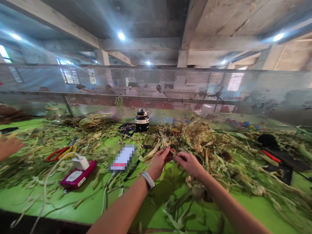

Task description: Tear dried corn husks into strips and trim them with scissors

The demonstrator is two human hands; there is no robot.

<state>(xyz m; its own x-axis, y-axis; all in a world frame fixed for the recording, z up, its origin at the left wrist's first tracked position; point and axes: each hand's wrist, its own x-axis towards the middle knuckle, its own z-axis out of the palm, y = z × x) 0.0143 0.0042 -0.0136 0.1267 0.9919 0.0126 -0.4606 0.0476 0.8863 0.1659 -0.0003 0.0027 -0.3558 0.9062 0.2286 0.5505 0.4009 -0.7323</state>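
Note:
My left hand [159, 162], with a white band on its wrist, is closed in a pinch over the middle of the green table. My right hand [188, 164] pinches from the other side, its fingertips almost touching the left ones. Between them is a thin, pale husk-like strip [172, 152]; most of it is hidden by my fingers. Just beyond my hands lies a heap of dried husks [197, 131], with long pale leaves reaching toward my left hand. More loose husk strips [179, 211] are scattered nearer to me.
Left of my hands are a phone [123, 158] on a cable, a magenta power strip [78, 175] with a white charger [81, 162], and red-and-yellow-handled scissors [60, 153]. Behind stand a black jar [142, 121] and a perforated metal screen [151, 83]. Another person's hand [9, 147] is at far left.

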